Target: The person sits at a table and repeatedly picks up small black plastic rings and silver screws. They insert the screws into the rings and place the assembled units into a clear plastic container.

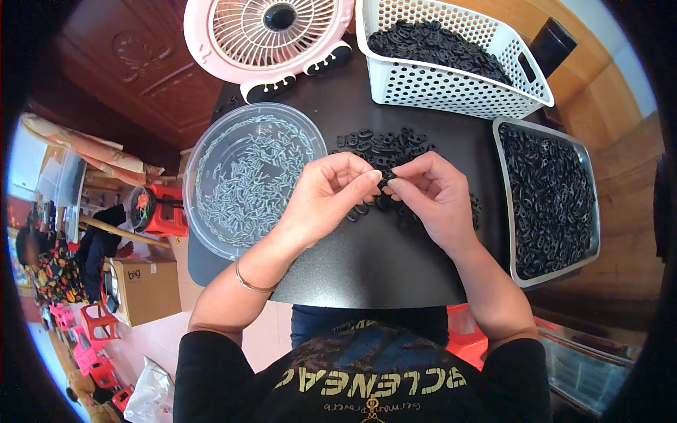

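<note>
My left hand (331,189) and my right hand (438,199) meet over the middle of the dark table, thumbs and fingers pinched together. Between the fingertips shows a small black part (384,182), mostly covered by them. The right fingers grip it; what the left fingertips pinch is hidden. Behind and beneath the hands lies a loose pile of small black plastic parts (384,143) with holes. Left of my left hand stands a round clear plastic tub (199,229) holding many small silvery screws (247,187).
A white perforated basket (451,99) of black parts stands at the back right. Along the right edge, a grey-rimmed tray (518,271) holds more. A pink fan (201,42) is behind the tub. On the floor at left are a cardboard box (151,289) and red stools (169,211); another person sits beyond.
</note>
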Motion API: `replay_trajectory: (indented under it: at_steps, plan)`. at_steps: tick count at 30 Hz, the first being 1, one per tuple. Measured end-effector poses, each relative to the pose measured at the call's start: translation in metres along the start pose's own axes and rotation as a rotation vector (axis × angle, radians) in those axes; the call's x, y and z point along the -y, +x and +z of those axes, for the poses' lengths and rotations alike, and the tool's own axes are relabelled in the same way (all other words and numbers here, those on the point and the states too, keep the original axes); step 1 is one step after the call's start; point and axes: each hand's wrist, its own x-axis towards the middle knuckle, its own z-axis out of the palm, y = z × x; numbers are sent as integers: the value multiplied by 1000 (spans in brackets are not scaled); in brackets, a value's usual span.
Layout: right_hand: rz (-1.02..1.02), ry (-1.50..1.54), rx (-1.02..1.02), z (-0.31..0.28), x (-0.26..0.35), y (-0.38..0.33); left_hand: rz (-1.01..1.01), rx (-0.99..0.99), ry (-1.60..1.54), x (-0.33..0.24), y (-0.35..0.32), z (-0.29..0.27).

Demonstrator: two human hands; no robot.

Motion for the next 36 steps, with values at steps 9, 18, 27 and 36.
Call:
replay_trajectory:
  at_steps: [9,18,27,36]
  plan:
    - [22,30,8,1,0,-1,-2,-8,13,0,0,2]
    - [219,168,94,-7,7,2,322,-10,399,3,-2,0]
    - [89,127,45,-3,4,1,100,-79,-42,-6,-1,9]
    - [14,39,25,-2,0,-1,5,46,100,-4,0,0]
